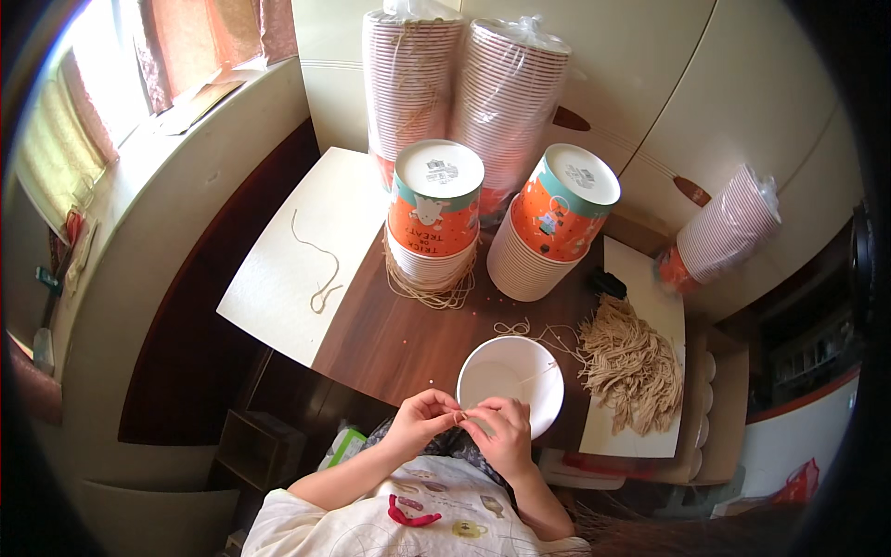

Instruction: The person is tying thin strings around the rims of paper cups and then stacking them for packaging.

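Note:
At the table's near edge, my left hand [419, 424] and my right hand [502, 438] meet with fingertips pinched together. Between them is a thin beige cord, mostly hidden by the fingers. A strand of this cord [536, 375] crosses the inside of a white paper bucket [483, 364] to a spot near its right rim. The bucket stands mouth up just beyond my right hand. More loose cord [512, 328] lies behind it, trailing toward a heaped bundle of beige cords [633, 367] on the right.
Two stacks of upside-down orange and teal buckets [434, 223] [562, 206] stand on the brown table [357, 320]. Behind rise tall plastic-wrapped stacks [413, 84] [512, 93]; another wrapped stack [729, 227] leans at right. A single cord [327, 269] lies on the white board [278, 265].

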